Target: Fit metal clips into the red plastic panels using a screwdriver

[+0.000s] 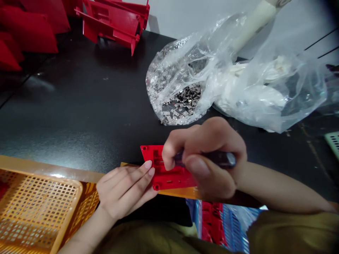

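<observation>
Orange plastic basket (75, 185) sits at the far left, then comes my left hand (124, 187), two fingertips down on the near-left face of the red part (172, 180). Thumb's hidden, so can't tell if it's a real pinch or just a press. The part lies at the front edge of the black table (79, 106), slanted end facing left, long axis seemingly left to right along that edge, though the right end is under my other hand so don't quote me. Imo the trick is pressing firmly on that left end so it can't skate or twist, fingertips out of the tip's line. The dark-handled tool (221, 159) points left over the part, wrapped snugly in my right hand (217, 135), no gap in that grip. I'd push in line with the shaft, nice and steady, because leaning sideways could make it slip or scuff the plastic.
</observation>
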`<state>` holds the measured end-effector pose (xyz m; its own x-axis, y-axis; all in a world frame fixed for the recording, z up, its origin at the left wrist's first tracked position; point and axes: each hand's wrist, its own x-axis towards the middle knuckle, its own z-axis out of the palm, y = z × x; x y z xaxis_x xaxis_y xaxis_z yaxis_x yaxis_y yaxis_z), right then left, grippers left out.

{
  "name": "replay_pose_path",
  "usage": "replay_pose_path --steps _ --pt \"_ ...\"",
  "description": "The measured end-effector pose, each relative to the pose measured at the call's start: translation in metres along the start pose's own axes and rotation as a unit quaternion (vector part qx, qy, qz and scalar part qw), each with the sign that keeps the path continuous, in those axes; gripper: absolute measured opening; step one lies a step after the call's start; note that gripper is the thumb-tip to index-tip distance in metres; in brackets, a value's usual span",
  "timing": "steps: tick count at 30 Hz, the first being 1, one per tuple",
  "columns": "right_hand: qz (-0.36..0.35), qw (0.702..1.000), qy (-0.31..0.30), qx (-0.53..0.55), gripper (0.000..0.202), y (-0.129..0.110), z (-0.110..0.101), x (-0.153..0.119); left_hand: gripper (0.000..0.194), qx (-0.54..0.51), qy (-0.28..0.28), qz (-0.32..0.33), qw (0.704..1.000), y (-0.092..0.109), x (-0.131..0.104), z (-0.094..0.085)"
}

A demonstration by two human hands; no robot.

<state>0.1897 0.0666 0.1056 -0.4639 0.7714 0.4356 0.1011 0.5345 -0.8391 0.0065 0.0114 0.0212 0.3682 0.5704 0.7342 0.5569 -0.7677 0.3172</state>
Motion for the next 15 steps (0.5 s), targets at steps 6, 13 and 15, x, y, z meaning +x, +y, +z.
replay_pose_path --steps 6,13,15 --pt "-0.001 0.998 -0.056 0.035 0.019 0.011 0.001 0.000 0.016 -0.003 0.010 -0.001 1.000 0.002 0.000 0.000" --pt "0.027 0.967 0.210 0.139 0.015 0.004 -0.014 0.017 0.025 -0.034 0.028 0.020 0.999 0.000 -0.012 0.006" --pt "0.012 0.971 0.215 0.107 0.024 0.002 -0.010 0.017 0.026 -0.035 0.038 0.022 0.998 0.000 -0.012 0.006"
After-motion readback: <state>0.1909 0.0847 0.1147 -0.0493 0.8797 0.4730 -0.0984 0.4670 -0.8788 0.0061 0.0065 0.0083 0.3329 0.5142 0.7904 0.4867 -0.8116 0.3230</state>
